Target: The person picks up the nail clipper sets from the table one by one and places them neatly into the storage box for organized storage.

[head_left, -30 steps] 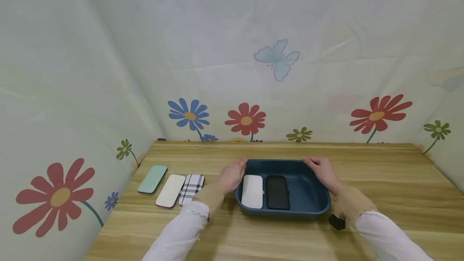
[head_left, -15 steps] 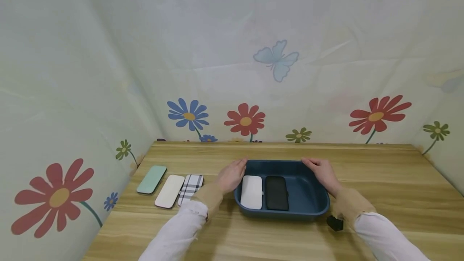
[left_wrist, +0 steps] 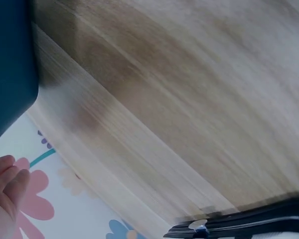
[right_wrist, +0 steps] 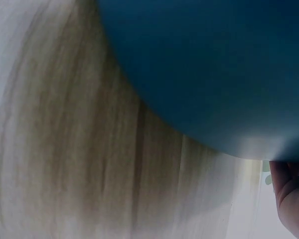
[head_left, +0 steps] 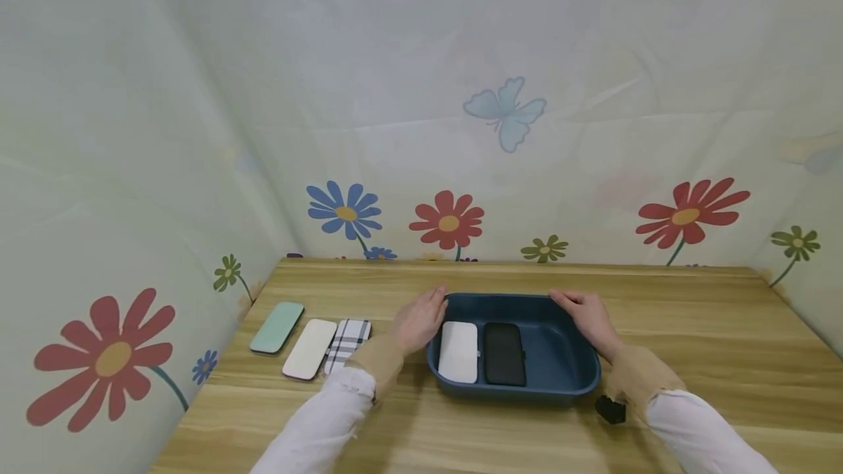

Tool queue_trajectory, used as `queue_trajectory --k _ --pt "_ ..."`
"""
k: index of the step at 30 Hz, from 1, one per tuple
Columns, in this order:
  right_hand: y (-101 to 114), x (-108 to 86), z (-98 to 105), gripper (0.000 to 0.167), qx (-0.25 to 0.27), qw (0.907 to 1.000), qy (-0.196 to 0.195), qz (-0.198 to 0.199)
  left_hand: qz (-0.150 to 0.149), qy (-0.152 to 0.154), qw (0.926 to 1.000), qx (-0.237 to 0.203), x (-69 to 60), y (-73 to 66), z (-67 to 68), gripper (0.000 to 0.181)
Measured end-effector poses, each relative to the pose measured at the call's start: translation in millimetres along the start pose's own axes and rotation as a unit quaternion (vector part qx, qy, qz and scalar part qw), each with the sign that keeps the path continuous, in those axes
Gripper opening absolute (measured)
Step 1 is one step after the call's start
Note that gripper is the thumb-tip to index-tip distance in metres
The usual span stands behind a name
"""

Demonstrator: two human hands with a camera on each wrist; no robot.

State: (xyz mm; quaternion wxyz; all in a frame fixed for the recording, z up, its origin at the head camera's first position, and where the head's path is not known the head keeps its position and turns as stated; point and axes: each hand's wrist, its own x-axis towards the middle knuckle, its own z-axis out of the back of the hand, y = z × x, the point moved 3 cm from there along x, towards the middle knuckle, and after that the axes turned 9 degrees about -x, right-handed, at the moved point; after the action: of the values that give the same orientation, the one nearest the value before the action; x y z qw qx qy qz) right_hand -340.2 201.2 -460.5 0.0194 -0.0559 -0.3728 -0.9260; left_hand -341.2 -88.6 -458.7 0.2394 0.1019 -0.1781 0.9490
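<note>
A dark blue rectangular basin (head_left: 553, 389) with rounded corners stands on the wooden table. My left hand (head_left: 421, 322) holds its rim at the far left corner. At the far right corner, the rim is gripped by my right hand (head_left: 589, 319). Inside the basin, a white flat case (head_left: 459, 352) lies on the left, with a black flat case (head_left: 504, 354) beside it. Each wrist view catches only part of a hand's fingers (left_wrist: 15, 186) against the basin's outer wall (right_wrist: 214, 74). What the far fingers do behind the rim is partly hidden.
Left of the basin lie a mint green flat case (head_left: 277, 327), a cream one (head_left: 310, 349) and a plaid one (head_left: 348, 344), close together on the table (head_left: 711, 328). A curtain (head_left: 395, 130) with printed flowers stands behind. A black piece (head_left: 611, 409) sits by my right wrist.
Both hands stay at the basin's far corners. The basin and the cases keep their places; only the head view shifts slightly.
</note>
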Motion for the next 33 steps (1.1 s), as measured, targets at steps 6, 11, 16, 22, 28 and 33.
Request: queue_trajectory --k 6,11,16,22,28,33 --pt "-0.5 0.9 0.8 0.048 0.006 1.0 0.006 -0.003 -0.008 -0.009 0.9998 -0.017 -2.2 6.1 10.5 0.039" --pt "0.5 1.5 0.8 0.048 0.006 1.0 0.0 -0.001 0.018 0.007 0.9988 -0.045 -6.6 20.4 25.4 0.04" --pt "-0.7 1.5 -0.2 0.048 0.0 1.0 -0.005 0.003 0.057 0.018 0.9975 -0.037 -12.4 40.7 35.6 0.044" --pt "-3.0 0.8 -0.1 0.048 -0.001 1.0 -0.005 0.004 0.093 0.011 0.9955 -0.013 -20.4 62.7 39.3 0.042" --pt "-3.4 0.5 0.1 0.05 0.004 1.0 0.002 0.0 0.14 0.009 0.9898 0.026 -31.9 69.7 48.2 0.035" --pt "-2.0 1.7 -0.1 0.048 0.005 1.0 -0.004 0.002 0.176 0.028 0.9822 0.058 -38.4 76.5 50.2 0.036"
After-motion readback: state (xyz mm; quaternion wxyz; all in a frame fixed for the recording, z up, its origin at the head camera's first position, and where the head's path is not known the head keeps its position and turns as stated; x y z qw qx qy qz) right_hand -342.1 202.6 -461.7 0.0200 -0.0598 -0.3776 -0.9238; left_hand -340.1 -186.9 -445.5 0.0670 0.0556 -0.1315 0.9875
